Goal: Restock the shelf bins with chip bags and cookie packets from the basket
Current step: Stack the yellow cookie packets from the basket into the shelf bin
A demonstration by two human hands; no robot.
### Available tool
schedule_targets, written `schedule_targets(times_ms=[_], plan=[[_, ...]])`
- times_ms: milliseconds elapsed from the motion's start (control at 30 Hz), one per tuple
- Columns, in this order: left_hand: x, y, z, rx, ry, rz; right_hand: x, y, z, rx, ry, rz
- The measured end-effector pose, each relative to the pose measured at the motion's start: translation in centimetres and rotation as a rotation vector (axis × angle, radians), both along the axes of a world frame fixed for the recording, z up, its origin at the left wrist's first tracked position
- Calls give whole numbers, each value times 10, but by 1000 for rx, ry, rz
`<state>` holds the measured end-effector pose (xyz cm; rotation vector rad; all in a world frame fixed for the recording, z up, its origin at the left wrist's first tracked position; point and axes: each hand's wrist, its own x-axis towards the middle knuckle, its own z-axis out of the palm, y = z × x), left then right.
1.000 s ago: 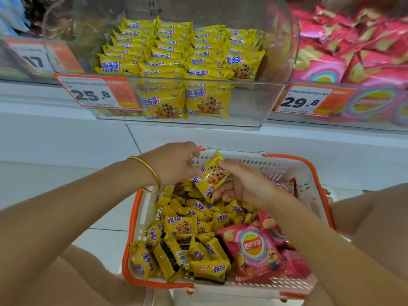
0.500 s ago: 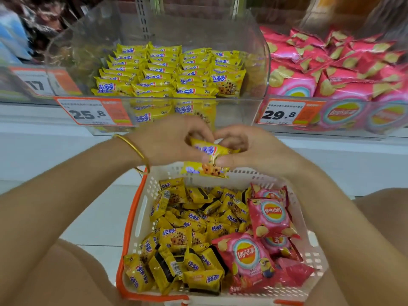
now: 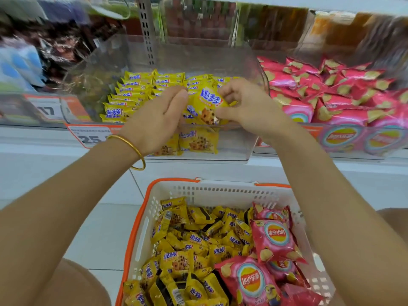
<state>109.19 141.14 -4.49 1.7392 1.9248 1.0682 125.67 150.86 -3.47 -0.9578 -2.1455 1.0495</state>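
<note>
Both hands hold yellow cookie packets [image 3: 206,106] over the front lip of the clear cookie bin [image 3: 242,149]. My left hand [image 3: 157,120] grips the packets' left side, and my right hand [image 3: 240,104] pinches the right side. Rows of the same yellow packets [image 3: 141,89] fill the bin behind. Below, the white basket with an orange rim [image 3: 205,191] holds many yellow cookie packets [image 3: 194,241] on its left and pink chip bags [image 3: 273,239] on its right.
A clear bin of pink chip bags [image 3: 331,93] stands to the right of the cookie bin. Orange price tags [image 3: 92,135] hang on the bin fronts. Another bin [image 3: 26,69] with blurred goods lies at the left. A white shelf ledge [image 3: 55,160] runs below the bins.
Both hands lifted the yellow packets out of the basket and up to the front of the cookie bin. The view tilted upward toward the shelf.
</note>
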Motion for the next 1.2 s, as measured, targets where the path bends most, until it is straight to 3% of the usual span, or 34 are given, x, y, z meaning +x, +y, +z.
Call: schedule_targets(times_ms=[133, 300, 400, 600, 733, 867, 1100, 1200], plan=[[2, 5, 1, -100, 89, -13, 1, 2, 10, -26, -137, 57], [-2, 11, 5, -152, 73, 61, 0, 4, 17, -71, -330, 134], [0, 11, 6, -138, 78, 49, -6, 4, 19, 9, -427, 164], [0, 13, 7, -50, 272, 25, -18, 2, 20, 11, -429, 173], [0, 13, 6, -83, 269, -25, -17, 2, 17, -16, -382, 149], [0, 16, 6, -80, 242, -33, -13, 3, 17, 1, -456, 94], [-1, 17, 5, -83, 380, 10, -24, 2, 11, -115, -420, 94], [-1, 15, 4, -96, 427, 7, -26, 3, 14, -166, -525, 94]])
